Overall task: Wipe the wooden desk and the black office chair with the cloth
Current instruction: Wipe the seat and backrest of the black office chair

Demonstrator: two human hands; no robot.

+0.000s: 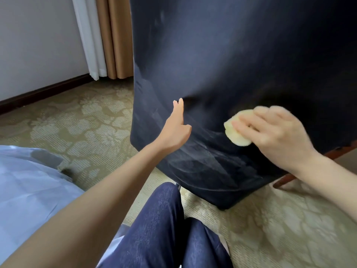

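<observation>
The back of the black office chair [222,64] fills the upper middle and right of the head view, streaked with pale wipe marks low down. My right hand [274,132] presses a yellow cloth [234,130] flat against the chair's lower back. My left hand [178,126] rests its outstretched fingers against the chair's left side, holding nothing. The wooden desk is hidden, apart from a brown wooden piece [286,178] showing behind the chair at the right.
Patterned beige carpet [87,120] covers the floor. A white wall with dark skirting, a white sheer and tan curtain [114,35] stand at the back left. Pale blue fabric [29,186] lies at lower left. My knees in dark jeans [164,225] are below the chair.
</observation>
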